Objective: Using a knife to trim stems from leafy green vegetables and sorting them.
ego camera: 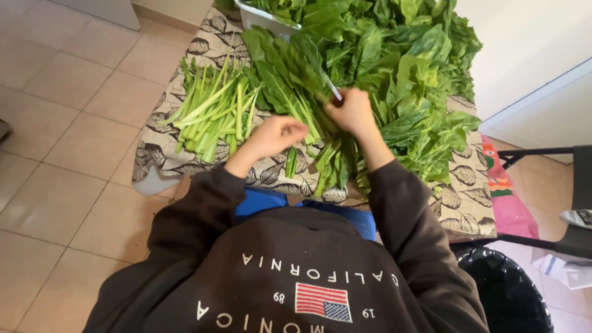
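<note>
Nearest you, at six o'clock, your dark sweatshirt (290, 277) fills the lower frame, with a black bin (505, 296) off at four o'clock beside the table's edge. Both sleeves run up toward the middle of the leaf-patterned tablecloth (468, 203).

Your left hand (279, 134) sits just left of centre, fingers curled down and closed over the stalk end of a bunch of chard leaves (296, 80) — it pins them against the cloth. Your right hand (350, 111), just beside it at one o'clock from the left, is clenched tight around a knife (336, 94); only a short bit of pale blade shows above the fist, lying against the same bunch. A few loose leaves hang down below the hands toward the table's near edge.

At ten o'clock from your left hand, a pile of trimmed green stalks (213, 111) lies apart from the leaves. Farther out, from twelve to two o'clock, a large heap of leafy greens (413, 68) covers the far right of the table, and a white tub (265, 17) holding more greens stands at the far edge.
</note>
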